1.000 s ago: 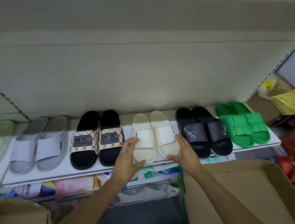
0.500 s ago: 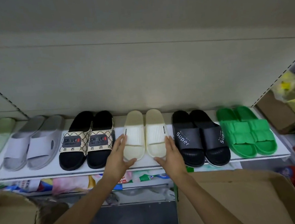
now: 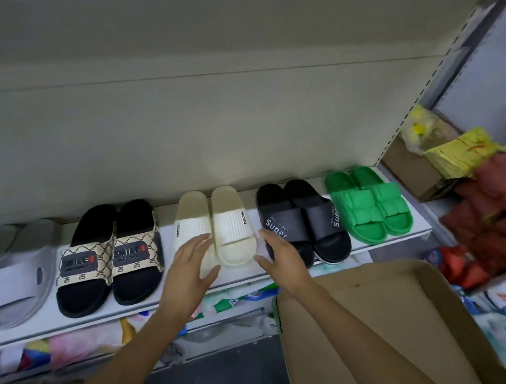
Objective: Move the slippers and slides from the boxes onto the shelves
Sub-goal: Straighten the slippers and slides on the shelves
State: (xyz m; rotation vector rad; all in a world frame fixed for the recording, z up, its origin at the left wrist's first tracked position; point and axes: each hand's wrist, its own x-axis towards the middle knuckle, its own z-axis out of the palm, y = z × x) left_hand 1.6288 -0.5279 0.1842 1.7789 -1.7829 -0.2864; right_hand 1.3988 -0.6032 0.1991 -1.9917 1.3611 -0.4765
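A white shelf [image 3: 194,301] runs across the middle of the frame, carrying a row of slide pairs with their toes toward the camera. At center sits the cream slides [image 3: 218,225] pair, side by side and touching. The left hand [image 3: 188,271] lies in front of the left cream slide with its fingers straight and spread, covering that slide's toe; whether the palm presses on it cannot be told, and its grip is loose around nothing. The right hand [image 3: 279,257] sits just right of the right cream slide's toe, fingers straight and thumb out toward the slide, partly covering the toe of the black "Super" slides [image 3: 306,217]; its grip too is slack and holds nothing. Left of the cream pair stand the black "SMILE" slides [image 3: 110,256] with patterned straps, and further left the grey slides [image 3: 17,273] at the frame edge. At the right end of the row are the green slides [image 3: 369,203]. A cardboard box [image 3: 409,316] fills the lower right of the frame, below the right forearm. Colourful packaged goods [image 3: 498,207], blurred, are stacked at the right edge.
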